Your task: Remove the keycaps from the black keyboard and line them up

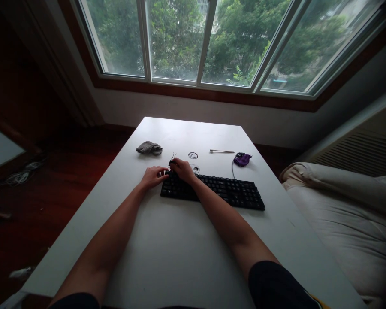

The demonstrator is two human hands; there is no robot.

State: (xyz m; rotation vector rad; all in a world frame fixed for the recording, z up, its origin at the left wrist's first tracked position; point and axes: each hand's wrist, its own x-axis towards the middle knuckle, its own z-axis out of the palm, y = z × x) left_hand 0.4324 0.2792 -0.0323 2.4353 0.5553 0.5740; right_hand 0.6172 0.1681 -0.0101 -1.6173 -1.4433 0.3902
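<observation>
A black keyboard (pixel 225 186) lies across the white table, turned slightly, its right end nearer to me. Over its upper left corner, my right hand (pixel 182 169) is closed on a small black piece with thin wire prongs (pixel 174 156) sticking up, which looks like a wire keycap puller. My left hand (pixel 154 176) is beside that same corner, thumb and fingers bent together close to the right fingertips. Whatever lies between the left fingertips is too small to make out. Part of the keyboard's left side is hidden under my right hand and forearm.
On the table (pixel 180 249) are a crumpled grey cloth (pixel 149 148), a small round shiny item (pixel 193 155), another round item (pixel 195 168), a thin brush (pixel 221 151) and a purple cloth bundle (pixel 242 159) around the keyboard's cable. A cushioned seat (pixel 337 223) stands at right.
</observation>
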